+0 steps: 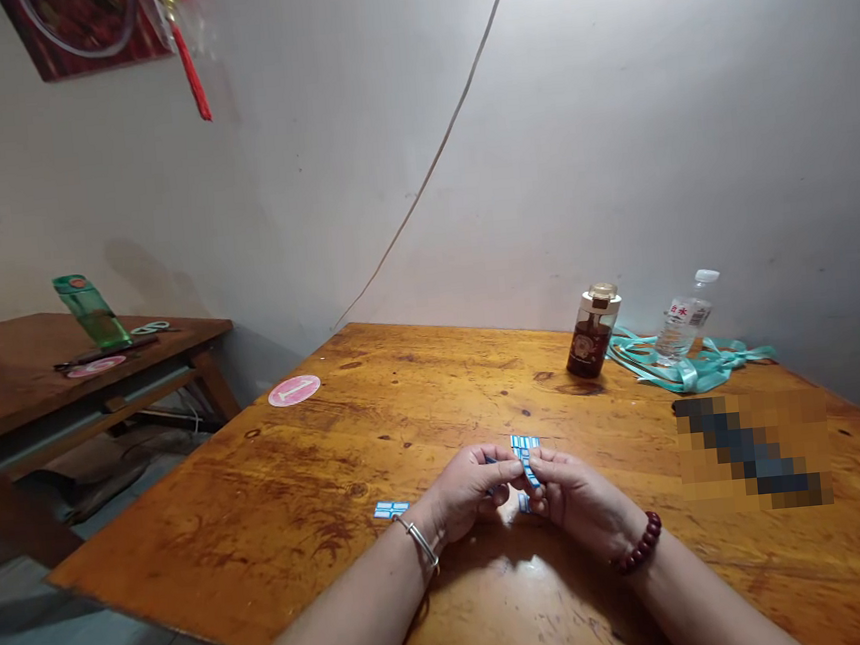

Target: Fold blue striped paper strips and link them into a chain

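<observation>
At the near middle of the wooden bench [212, 502], the left hand [467, 490] and right hand [577, 495] share a firm grip on a blue-and-white strip [526, 458], pinching it between their fingertips just above the wood. A matching piece [391, 509] lies flat near the silver bangle [421, 544] on the left wrist, and a small blue scrap [524, 503] shows just below the hands. Farther off, a brown bottle [593, 333] stands near a water bottle [682, 319] and teal ribbon [686, 365].

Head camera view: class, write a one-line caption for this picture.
Left hand and right hand pinch a blue-and-white strip above a wooden table.
</observation>
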### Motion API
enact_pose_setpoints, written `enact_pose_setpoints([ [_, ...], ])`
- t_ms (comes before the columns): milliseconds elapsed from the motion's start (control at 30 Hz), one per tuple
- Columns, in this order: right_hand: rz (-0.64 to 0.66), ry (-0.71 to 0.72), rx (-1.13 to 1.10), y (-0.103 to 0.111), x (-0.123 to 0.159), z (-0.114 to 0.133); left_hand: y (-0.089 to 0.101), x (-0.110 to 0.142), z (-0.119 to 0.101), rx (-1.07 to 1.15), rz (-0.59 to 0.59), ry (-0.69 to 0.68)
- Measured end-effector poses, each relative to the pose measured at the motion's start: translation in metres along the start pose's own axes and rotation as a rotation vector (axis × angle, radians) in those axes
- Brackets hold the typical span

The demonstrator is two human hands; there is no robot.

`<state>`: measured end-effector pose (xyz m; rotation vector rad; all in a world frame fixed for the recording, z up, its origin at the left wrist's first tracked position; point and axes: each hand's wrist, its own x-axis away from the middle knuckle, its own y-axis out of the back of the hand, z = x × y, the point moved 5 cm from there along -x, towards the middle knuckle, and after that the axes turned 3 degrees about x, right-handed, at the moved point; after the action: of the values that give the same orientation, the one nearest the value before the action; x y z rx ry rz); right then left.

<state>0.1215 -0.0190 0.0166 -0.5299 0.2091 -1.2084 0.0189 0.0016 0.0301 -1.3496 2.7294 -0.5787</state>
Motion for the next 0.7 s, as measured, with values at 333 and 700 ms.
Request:
enact_pose_setpoints([
  [333, -0.035, 0.041, 0.014, 0.003, 0.000, 0.002, 0.004, -0.001, 0.001, 0.010, -0.065, -0.029],
  [700, -0.364, 0.331, 0.523, -0.004, 0.018, 0.037, 0.015, -0.003, -0.008, -0.192, -0.211, -0.173],
])
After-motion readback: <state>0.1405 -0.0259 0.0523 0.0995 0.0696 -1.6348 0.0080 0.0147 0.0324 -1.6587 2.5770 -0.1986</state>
